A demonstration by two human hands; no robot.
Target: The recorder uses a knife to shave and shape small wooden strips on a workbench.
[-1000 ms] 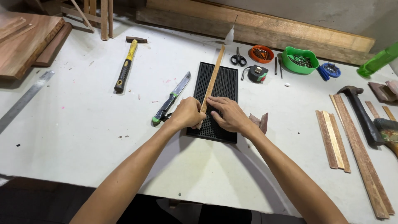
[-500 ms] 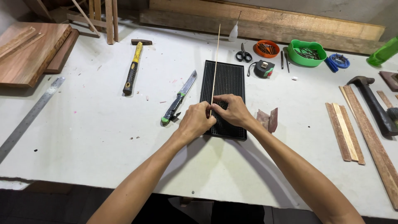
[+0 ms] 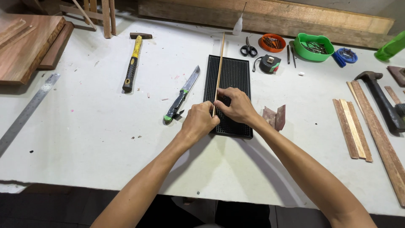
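A white worktable (image 3: 84,126) carries everything, and on it, under both hands, lies a black ribbed rubber mat (image 3: 230,76) with its long side running away from the person. Along the mat's left edge lies a thin wooden strip (image 3: 219,67), set on its narrow edge, its long axis pointing straight away from the fingers toward the far side of the table; its far end reaches past the mat, its near end sits between the two hands.

The left hand (image 3: 199,123) is curled into a loose fist just left of the strip's near end, fingers together and pressed against the strip; whether they pinch it or only brace it cannot be told. The right hand (image 3: 236,105) lies just right of the strip, on the mat, its fingers (image 3: 223,92) closed on the strip a little farther out than the left hand's grip. Both hands touch it; the right reaches farther along its length, so nearly all of the strip lies beyond the fingertips.

Left of the left hand, near but apart, lies a knife (image 3: 182,95) with a green and black handle, blade pointing away. Farther left lies a yellow-handled hammer (image 3: 133,63). Just right of the right wrist sit two pieces of brown sandpaper (image 3: 274,117).
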